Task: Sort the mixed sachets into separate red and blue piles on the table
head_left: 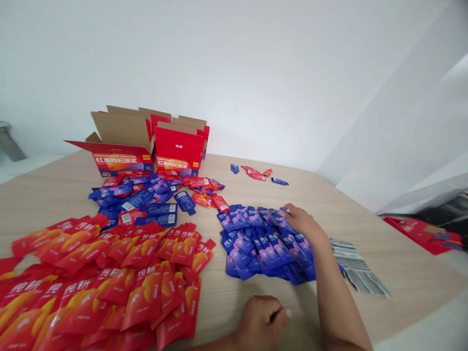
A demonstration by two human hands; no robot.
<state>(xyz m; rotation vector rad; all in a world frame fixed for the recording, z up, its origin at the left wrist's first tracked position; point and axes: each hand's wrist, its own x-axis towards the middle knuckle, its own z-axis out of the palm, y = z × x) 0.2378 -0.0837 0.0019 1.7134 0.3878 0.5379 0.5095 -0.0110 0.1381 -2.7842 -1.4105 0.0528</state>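
A pale wooden table (252, 192) carries everything here. The broad spread of red packets (146, 287) covers its near left side, overlapping in rows. Behind, near the wall, stand open boxes (178, 151), flaps raised. Blue packets (252, 243) lie in overlapping rows right of the red ones, near the middle of the table. A mixed heap (141, 199) of red and blue packets lies in front of the boxes. To the right of the blue rows is a striped cloth (360, 268).

The left hand (263, 319) is curled into a loose fist, thumb out, just in front of the blue packets; nothing shows in it. The right hand (302, 222) has its fingers partly bent, touching the far right end of the blue rows; whether it grips one, I cannot tell.

Smallest are a few loose packets (256, 173) farther back.
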